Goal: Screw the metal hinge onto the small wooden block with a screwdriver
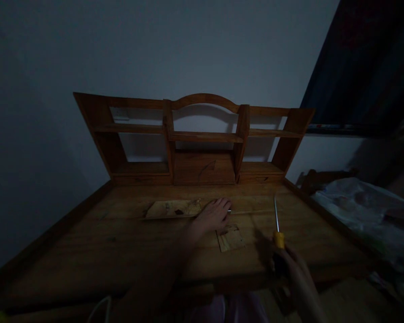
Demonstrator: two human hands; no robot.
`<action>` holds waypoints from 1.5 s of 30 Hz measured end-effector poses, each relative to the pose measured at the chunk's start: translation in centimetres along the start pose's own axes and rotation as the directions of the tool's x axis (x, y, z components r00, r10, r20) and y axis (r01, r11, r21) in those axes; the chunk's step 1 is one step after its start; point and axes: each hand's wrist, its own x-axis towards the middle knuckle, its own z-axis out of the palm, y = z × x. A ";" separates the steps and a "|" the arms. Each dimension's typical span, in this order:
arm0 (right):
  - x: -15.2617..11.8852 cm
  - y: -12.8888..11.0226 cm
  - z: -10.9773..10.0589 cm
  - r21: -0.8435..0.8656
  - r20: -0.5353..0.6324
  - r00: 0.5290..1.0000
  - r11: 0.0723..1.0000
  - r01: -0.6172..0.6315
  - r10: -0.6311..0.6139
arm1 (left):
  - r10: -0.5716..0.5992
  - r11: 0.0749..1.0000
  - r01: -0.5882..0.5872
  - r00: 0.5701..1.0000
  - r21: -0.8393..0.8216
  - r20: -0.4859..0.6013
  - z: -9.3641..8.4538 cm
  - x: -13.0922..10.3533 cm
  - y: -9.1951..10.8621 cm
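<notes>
A flat wood square (pixel 234 241) lies on the table (pixel 97 251). Just beyond the square rests the left hand (pixel 217 213), a small shiny bit (pixel 229 211) at its fingers. Beyond the square to the left lies a stained board (pixel 170 208). Right of the square, the right hand (pixel 295 264) grips a yellow-handled screwdriver (pixel 278 240), shaft pointing away. A shelf (pixel 205 137) stands well behind the square.
</notes>
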 end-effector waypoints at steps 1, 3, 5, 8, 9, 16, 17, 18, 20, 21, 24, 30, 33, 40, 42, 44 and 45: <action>0.3 -0.3 0.5 -0.027 -0.049 0.999 1.000 -0.009 0.008 | -0.006 1.000 0.006 1.000 -0.012 0.006 0.0 0.0 -0.1; 1.5 -1.0 1.6 -0.051 -0.066 0.998 0.999 -0.007 0.004 | -0.020 0.999 0.021 1.000 -0.038 0.011 -0.2 -0.1 -0.5; 3.0 -1.6 3.1 -0.040 -0.004 1.000 0.999 -0.003 0.003 | -0.038 0.998 0.038 0.999 -0.048 0.001 -0.5 -0.2 -1.0; 5.5 -2.2 5.7 0.006 0.211 0.977 1.000 -0.025 0.023 | -0.078 0.997 0.078 0.996 -0.016 -0.033 -1.0 -0.3 -1.7; 6.2 -2.3 6.4 0.001 0.270 0.963 1.000 -0.021 0.020 | -0.094 0.996 0.094 0.994 0.000 -0.048 -1.1 -0.3 -1.9; 9.5 -1.3 8.0 -0.013 0.356 0.927 0.992 0.129 -0.116 | -0.165 0.981 0.177 0.976 0.076 -0.141 -1.1 -0.1 -2.4; 9.5 -1.1 8.0 -0.007 0.370 0.922 0.993 0.120 -0.109 | -0.169 0.980 0.182 0.975 0.079 -0.147 -1.0 -0.1 -2.4; 9.4 -1.0 8.0 -0.001 0.385 0.918 0.995 0.104 -0.096 | -0.173 0.980 0.185 0.974 0.076 -0.147 -1.0 0.0 -2.5; 9.1 -1.0 8.1 0.009 0.406 0.912 0.998 0.060 -0.058 | -0.186 0.979 0.196 0.972 0.058 -0.141 -0.9 0.1 -2.5; 8.9 -1.1 8.2 0.015 0.416 0.908 0.999 0.043 -0.045 | -0.195 0.978 0.204 0.971 0.048 -0.139 -0.8 0.1 -2.6; 8.6 -1.3 8.4 0.039 0.431 0.901 0.999 0.035 -0.048 | -0.217 0.974 0.224 0.966 0.033 -0.142 -0.5 0.0 -2.7; 9.2 -0.7 8.4 0.060 0.441 0.897 0.998 0.018 -0.043 | -0.222 0.975 0.223 0.965 -0.009 -0.143 -0.1 -0.2 -2.7; 9.5 -0.6 8.5 0.044 0.457 0.889 0.999 0.010 -0.028 | -0.231 0.973 0.229 0.961 -0.035 -0.152 -0.2 -0.1 -2.7; 9.7 -0.5 8.7 0.029 0.492 0.871 1.000 -0.009 -0.006 | -0.225 0.970 0.200 0.952 -0.136 -0.209 -1.7 0.2 -1.7; 9.8 -0.3 8.8 0.034 0.491 0.871 0.999 -0.010 -0.007 | -0.157 0.981 0.128 0.966 -0.147 -0.207 -2.1 0.3 -1.0; 9.8 -0.2 8.9 0.035 0.475 0.880 0.999 -0.009 -0.008 | -0.090 0.989 0.065 0.978 -0.134 -0.186 -2.1 0.4 -0.3; 9.8 -0.2 8.9 0.035 0.467 0.884 0.999 -0.007 -0.010 | -0.069 0.991 0.048 0.982 -0.121 -0.176 -2.0 0.5 -0.1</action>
